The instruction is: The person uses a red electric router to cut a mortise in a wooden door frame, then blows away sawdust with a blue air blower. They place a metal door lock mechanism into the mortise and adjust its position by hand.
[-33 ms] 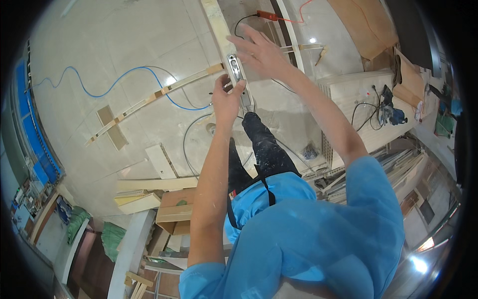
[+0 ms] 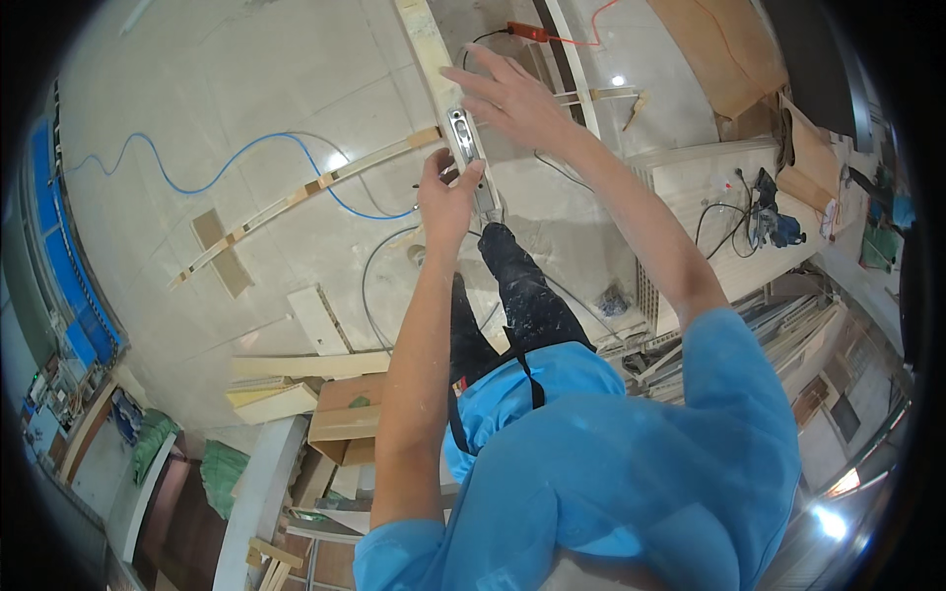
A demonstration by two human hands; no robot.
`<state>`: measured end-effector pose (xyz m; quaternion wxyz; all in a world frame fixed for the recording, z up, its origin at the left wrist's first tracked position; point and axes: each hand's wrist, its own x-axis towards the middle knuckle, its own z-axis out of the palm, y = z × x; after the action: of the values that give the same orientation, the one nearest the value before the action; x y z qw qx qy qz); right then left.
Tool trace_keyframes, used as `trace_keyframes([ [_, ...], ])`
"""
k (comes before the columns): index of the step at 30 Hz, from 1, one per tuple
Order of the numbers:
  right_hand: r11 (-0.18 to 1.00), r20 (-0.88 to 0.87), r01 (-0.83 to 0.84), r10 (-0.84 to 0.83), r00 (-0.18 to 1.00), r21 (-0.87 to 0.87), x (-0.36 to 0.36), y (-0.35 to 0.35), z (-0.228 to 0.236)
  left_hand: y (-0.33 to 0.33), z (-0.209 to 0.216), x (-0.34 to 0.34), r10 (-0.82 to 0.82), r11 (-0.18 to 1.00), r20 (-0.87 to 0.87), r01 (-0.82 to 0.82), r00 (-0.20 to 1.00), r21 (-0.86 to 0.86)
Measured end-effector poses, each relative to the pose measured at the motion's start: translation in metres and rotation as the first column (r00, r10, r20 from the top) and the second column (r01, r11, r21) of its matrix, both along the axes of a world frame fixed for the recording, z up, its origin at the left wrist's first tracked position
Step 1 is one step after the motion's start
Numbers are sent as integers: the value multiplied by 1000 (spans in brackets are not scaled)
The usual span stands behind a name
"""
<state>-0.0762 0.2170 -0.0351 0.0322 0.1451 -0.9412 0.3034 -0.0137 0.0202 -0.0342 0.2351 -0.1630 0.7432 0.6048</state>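
Though between hands (image 2: 448, 192), level (image 2: 469, 158) left-held.

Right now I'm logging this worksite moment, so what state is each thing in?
left hand: gripping the lower end of the spirit level.
right hand: open, fingers spread, beside the wooden board.
spirit level: held along the wooden board.
wooden board: long, pale, running up out of view.
blue hose: lying loose in curves on the floor.
cardboard box: closed, among stacked boards.

brown cardboard box (image 2: 345, 419) (flat, oblong), lower left, btwn wood offcuts
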Motion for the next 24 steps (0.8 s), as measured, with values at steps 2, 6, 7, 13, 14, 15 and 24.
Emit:
trace_keyframes([
  [2,1000,71,-28,28,997,2,-14,3,-2,0,1,0,-1,1000,4,1,1000,2],
  [6,994,98,-106,103,990,28,-3,11,-1,0,0,-1,5,1000,-2,-5,1000,2],
  [7,995,117,-93,87,989,42,7,13,-1,0,-1,-1,10,1000,-1,-10,1000,9],
  [13,998,94,-65,65,993,0,21,13,9,0,-1,0,5,1000,3,-5,1000,12],
  [14,998,47,-37,40,998,-51,6,12,12,1,-1,0,3,1000,-4,-3,1000,19],
  [15,997,43,0,4,999,-78,-12,11,14,0,0,0,8,1000,1,-8,1000,21],
  [24,987,-90,-158,156,984,-15,-136,-19,-16,-3,-2,2,8,1000,15,-8,1000,10],
])
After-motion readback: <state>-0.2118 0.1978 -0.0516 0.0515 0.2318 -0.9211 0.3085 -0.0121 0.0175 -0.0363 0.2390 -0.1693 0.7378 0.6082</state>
